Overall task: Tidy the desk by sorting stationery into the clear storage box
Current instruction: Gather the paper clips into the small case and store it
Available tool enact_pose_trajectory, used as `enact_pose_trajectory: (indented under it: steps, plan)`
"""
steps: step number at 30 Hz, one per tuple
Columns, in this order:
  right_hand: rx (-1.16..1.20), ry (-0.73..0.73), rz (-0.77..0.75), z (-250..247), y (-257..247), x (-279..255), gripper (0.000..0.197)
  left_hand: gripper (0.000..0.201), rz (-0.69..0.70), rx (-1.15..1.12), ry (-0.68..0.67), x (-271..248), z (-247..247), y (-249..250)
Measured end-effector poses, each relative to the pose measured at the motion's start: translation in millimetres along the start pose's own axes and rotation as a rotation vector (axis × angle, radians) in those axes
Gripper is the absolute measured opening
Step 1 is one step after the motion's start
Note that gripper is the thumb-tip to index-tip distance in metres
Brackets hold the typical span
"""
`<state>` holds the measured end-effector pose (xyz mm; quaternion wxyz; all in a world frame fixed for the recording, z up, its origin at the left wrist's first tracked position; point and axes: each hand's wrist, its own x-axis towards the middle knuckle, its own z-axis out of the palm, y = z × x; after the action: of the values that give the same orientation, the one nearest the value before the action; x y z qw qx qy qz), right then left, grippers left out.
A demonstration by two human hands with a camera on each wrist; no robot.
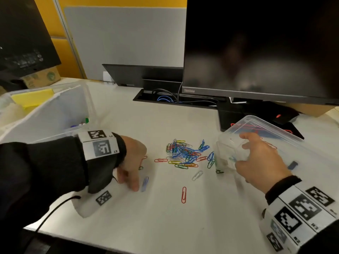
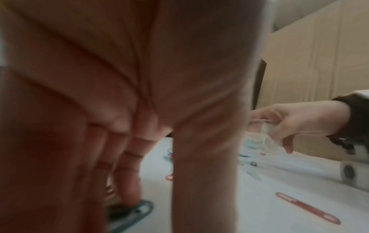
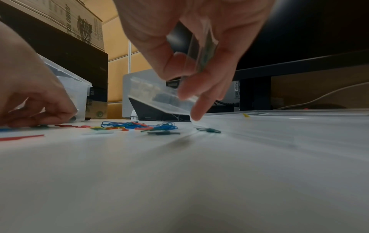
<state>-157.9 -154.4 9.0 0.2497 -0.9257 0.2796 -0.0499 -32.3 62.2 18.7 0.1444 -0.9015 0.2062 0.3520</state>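
Note:
A heap of coloured paper clips (image 1: 184,153) lies mid-desk, also low in the right wrist view as paper clips (image 3: 137,125). Single clips lie apart: blue (image 1: 145,183), red (image 1: 183,194), white (image 1: 197,175). My left hand (image 1: 132,180) reaches down to the desk left of the heap, with a fingertip (image 2: 129,197) on a green clip (image 2: 139,209) and the thumb apart. My right hand (image 1: 244,156) grips a small clear container (image 1: 227,151) just right of the heap, tilted, just off the desk. The clear storage box (image 1: 60,105) stands at the far left.
A clear lid (image 1: 275,129) leans on the monitor base at the right, behind my right hand. A dark monitor (image 1: 256,48) and a cable slot (image 1: 146,97) fill the back. A small blue item (image 1: 292,165) lies at the right. The desk's front edge runs close below my wrists.

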Motion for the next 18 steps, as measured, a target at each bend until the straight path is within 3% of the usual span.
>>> enact_pose_trajectory:
  steps: [3, 5, 8, 10, 12, 15, 18]
  plan:
    - [0.054, 0.011, -0.019, -0.3, -0.9, 0.2, 0.066, 0.023, 0.176, -0.182, 0.163, 9.6, 1.1, 10.6]
    - [0.052, 0.032, -0.021, -0.3, 0.2, 1.1, 0.057, 0.013, 0.285, -0.224, 0.310, 10.8, -1.5, 20.7]
    - [0.054, 0.072, 0.007, -3.6, 4.7, 0.0, 0.045, 0.033, 0.247, -0.252, 0.391, 5.5, -8.2, 21.4]
    - [0.072, 0.087, 0.034, -6.4, 8.2, -2.4, 0.043, 0.061, 0.076, -0.166, 0.269, -1.1, -9.8, 12.4]
    - [0.076, 0.094, 0.049, -8.3, 11.0, -3.8, 0.045, 0.075, -0.049, -0.037, 0.156, -0.6, -7.0, 5.3]
    - [0.063, 0.092, 0.030, -9.9, 14.2, -3.6, 0.044, 0.075, 0.043, -0.094, 0.223, 9.1, -0.8, 15.6]
    - [-0.002, 0.099, -0.019, -10.6, 14.8, -5.4, 0.041, 0.066, 0.208, -0.329, 0.316, 14.0, -2.0, 41.8]
